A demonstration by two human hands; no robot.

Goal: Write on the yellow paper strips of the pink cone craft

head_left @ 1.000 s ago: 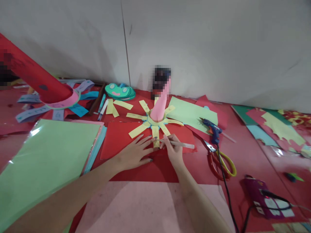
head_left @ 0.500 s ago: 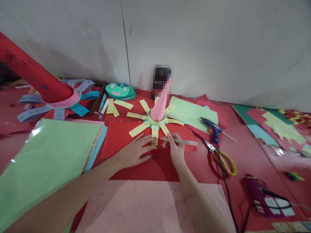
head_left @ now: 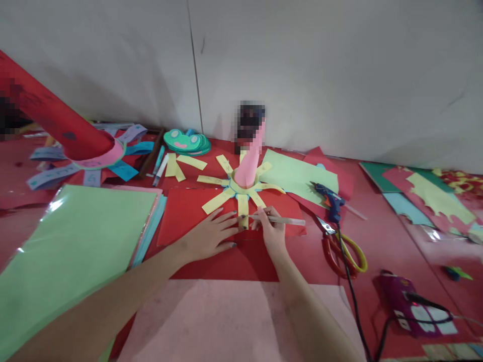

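Slim pen (head_left: 290,220), pinched in the right hand (head_left: 274,234), has come back in to the edge of the near yellow paper strip (head_left: 243,203) over red card (head_left: 181,211); left hand (head_left: 209,237) spread flat, gripping nothing, seemingly steadying the strip for marking.

Pale yellow strips (head_left: 213,202) with dark written marks ray out from a yellow ring (head_left: 243,190) edged in light blue, around a pink cone (head_left: 246,168) and over a bright red sheet (head_left: 188,216), near a whitish pen (head_left: 290,220). The frog cutouts (head_left: 184,144) are green with pink mouths and pale eyes; the larger cone (head_left: 56,108) is red with dark patches, its pink band (head_left: 94,162) fringed by lilac and bright blue tabs (head_left: 124,171). Against the red desk (head_left: 377,226) show scissors (head_left: 329,256) with one red and one yellow handle, a dark blue glue gun (head_left: 334,205) with an orange trigger, and a purple box (head_left: 390,291) with white lettering.
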